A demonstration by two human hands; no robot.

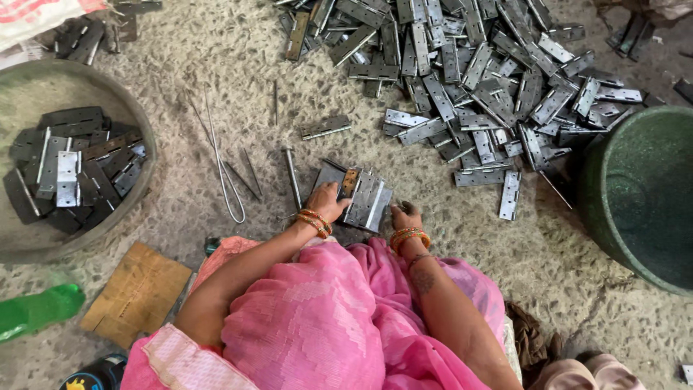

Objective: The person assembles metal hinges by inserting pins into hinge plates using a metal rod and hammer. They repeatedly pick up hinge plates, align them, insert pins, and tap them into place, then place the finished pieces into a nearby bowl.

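Note:
A small stack of grey metal hinges (364,196) stands on edge on the rough concrete floor just in front of my lap. My left hand (326,202), with orange bangles at the wrist, grips the stack's left side, fingers over the top. My right hand (406,217), also bangled, presses with curled fingers against the stack's lower right edge. One hinge in the stack shows a rusty brown face. A metal pin (291,177) lies on the floor just left of my left hand. My pink clothing fills the bottom of the view.
A large loose pile of hinges (476,79) spreads across the floor beyond. A round metal pan (141,130) at left holds darker hinges. A green tub (639,195) stands at right. A bent wire loop (224,173), thin rods, a cardboard piece (137,292) and a green bottle (36,310) lie at left.

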